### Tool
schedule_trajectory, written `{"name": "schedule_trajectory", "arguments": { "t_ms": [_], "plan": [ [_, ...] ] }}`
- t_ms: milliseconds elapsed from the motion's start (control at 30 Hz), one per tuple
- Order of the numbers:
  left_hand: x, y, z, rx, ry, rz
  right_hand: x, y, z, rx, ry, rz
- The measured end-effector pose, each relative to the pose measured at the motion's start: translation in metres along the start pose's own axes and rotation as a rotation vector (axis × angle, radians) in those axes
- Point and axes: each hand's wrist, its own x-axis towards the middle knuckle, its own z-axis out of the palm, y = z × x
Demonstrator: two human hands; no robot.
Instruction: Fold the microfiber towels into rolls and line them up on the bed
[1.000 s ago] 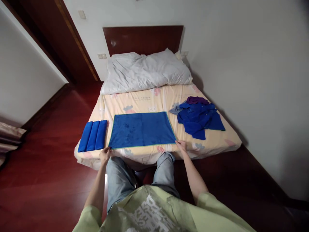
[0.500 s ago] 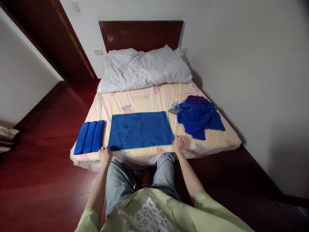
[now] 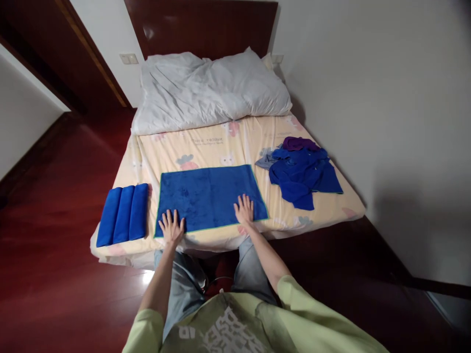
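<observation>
A blue towel [image 3: 209, 196] with a green edge lies spread flat on the bed, its long side towards me. My left hand [image 3: 171, 228] rests on its near left corner, fingers spread. On the towel's near right part lies my right hand [image 3: 244, 210], also flat with the fingers apart. Neither hand grips anything. Left of the towel are several rolled or folded blue towels [image 3: 123, 214], side by side. To the right is a loose heap of blue cloths [image 3: 303, 171], with a purple cloth [image 3: 300, 143] and a grey cloth [image 3: 265, 159] at its far side.
The bed [image 3: 231, 142] has a cream patterned sheet. A white quilt or pillow [image 3: 209, 93] lies bunched against the dark wooden headboard [image 3: 206, 27]. A wall [image 3: 368, 98] runs along the right. Dark red floor [image 3: 66, 196] is at the left.
Both hands have let go of the towel's near corners and moved inward onto its surface, fingers now spread. The towel still lies flat. The view has shifted slightly.
</observation>
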Motion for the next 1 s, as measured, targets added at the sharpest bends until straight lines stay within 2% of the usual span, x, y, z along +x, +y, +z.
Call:
{"name": "schedule_trajectory", "arguments": {
  "t_ms": [100, 167, 367, 500, 567, 667, 767, 833, 900, 1000],
  "plan": [
    [-0.002, -0.029, -0.003, -0.027, 0.039, 0.016, -0.002, 0.051, -0.024, -0.061, 0.101, 0.109],
    [-0.004, -0.033, -0.001, -0.029, 0.07, 0.029, -0.004, 0.064, -0.03, -0.105, 0.125, 0.094],
    [-0.006, -0.026, 0.004, -0.033, 0.147, 0.046, -0.008, 0.067, -0.019, -0.216, 0.17, 0.08],
    [-0.008, -0.028, 0.003, -0.066, 0.191, 0.053, -0.005, 0.061, -0.022, -0.224, 0.169, 0.081],
    [-0.008, -0.03, 0.005, -0.086, 0.215, 0.054, 0.001, 0.038, -0.025, -0.195, 0.154, 0.007],
    [-0.006, -0.033, 0.009, -0.105, 0.247, 0.065, 0.019, -0.033, -0.013, -0.083, 0.077, -0.24],
    [-0.003, -0.033, 0.01, -0.111, 0.263, 0.074, 0.041, -0.121, 0.024, 0.061, 0.002, -0.467],
    [-0.002, -0.033, 0.01, -0.11, 0.264, 0.073, 0.05, -0.168, 0.057, 0.124, -0.076, -0.603],
    [-0.002, -0.032, 0.01, -0.108, 0.264, 0.071, 0.053, -0.198, 0.087, 0.137, -0.143, -0.654],
    [-0.002, -0.032, 0.01, -0.109, 0.267, 0.07, 0.062, -0.206, 0.114, 0.112, -0.182, -0.692]
  ]
}}
